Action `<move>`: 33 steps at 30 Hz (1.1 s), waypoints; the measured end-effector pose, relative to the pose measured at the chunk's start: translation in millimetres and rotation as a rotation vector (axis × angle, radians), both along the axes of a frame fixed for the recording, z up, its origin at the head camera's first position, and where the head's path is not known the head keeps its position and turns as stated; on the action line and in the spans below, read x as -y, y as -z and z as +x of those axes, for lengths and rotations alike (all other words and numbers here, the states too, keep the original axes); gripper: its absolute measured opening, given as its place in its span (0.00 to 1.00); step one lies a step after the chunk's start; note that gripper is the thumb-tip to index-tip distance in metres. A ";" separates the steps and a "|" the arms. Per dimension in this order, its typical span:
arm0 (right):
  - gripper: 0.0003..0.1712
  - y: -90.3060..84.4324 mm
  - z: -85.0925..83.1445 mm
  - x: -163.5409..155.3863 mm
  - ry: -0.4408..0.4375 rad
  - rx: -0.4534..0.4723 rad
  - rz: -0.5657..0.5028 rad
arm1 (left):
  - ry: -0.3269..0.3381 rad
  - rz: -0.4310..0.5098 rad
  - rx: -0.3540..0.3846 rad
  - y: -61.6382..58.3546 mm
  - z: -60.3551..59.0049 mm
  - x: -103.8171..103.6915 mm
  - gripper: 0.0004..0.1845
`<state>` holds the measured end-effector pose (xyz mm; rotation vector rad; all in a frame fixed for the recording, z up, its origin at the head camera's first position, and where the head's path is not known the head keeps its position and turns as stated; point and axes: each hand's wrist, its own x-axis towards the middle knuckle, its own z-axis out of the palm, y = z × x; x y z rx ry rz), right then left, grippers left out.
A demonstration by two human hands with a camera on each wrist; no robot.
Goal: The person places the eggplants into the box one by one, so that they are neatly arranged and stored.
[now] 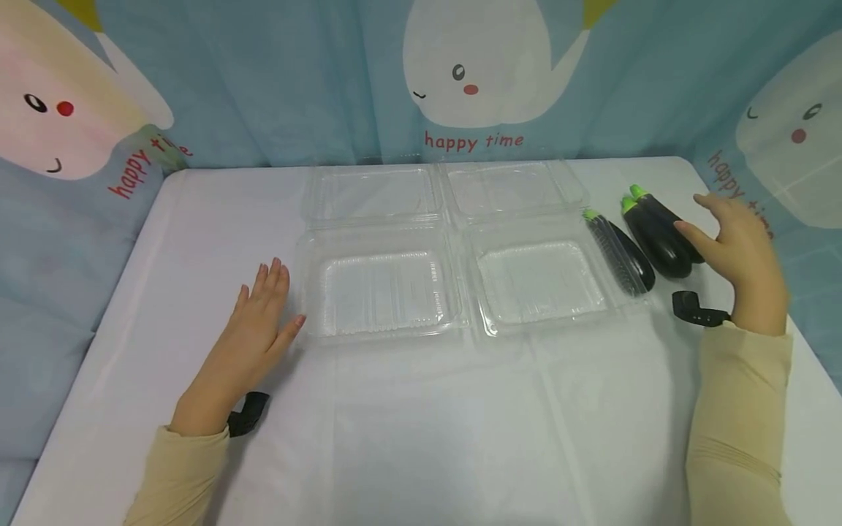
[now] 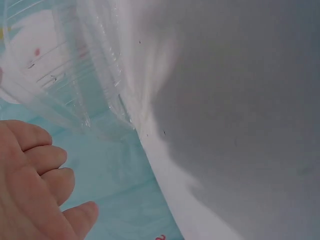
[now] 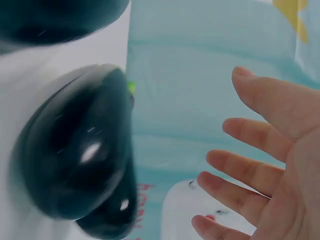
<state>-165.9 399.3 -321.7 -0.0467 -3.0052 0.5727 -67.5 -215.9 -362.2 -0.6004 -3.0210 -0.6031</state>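
Near the desk's right edge, three eggplants lie beside the open right hand, fingers spread, nothing gripped. Left hand is rested flat by a tray. Eggplants could be rolled off by a careless nudge.

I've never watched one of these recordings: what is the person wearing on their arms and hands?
Both arms wear long beige sleeves reaching the wrists. The left hand and right hand are bare, without gloves. A black strap sits at each wrist.

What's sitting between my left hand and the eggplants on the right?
In the head view, two open clear plastic boxes lie side by side between the left hand and the eggplants.
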 end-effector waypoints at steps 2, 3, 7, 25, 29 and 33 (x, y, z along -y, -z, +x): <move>0.38 5.1 2.7 -4.4 0.030 0.009 -0.004 | 0.001 0.006 -0.010 2.0 -1.1 -2.8 0.37; 0.38 7.5 3.7 -6.2 0.041 0.012 -0.003 | 0.000 0.008 -0.017 2.7 -1.8 -4.2 0.37; 0.37 17.2 5.4 -12.8 0.052 0.004 -0.011 | -0.003 0.017 -0.041 5.0 -4.8 -8.5 0.35; 0.35 35.4 -2.9 -22.7 0.089 -0.049 -0.060 | 0.017 0.095 -0.054 12.3 -17.3 -10.0 0.31; 0.33 41.1 -6.6 -25.2 0.099 -0.072 -0.076 | 0.025 0.105 -0.051 13.4 -21.8 -10.1 0.32; 0.31 47.0 -8.7 -26.6 0.105 -0.096 -0.104 | 0.026 0.110 -0.047 13.4 -23.9 -11.1 0.32</move>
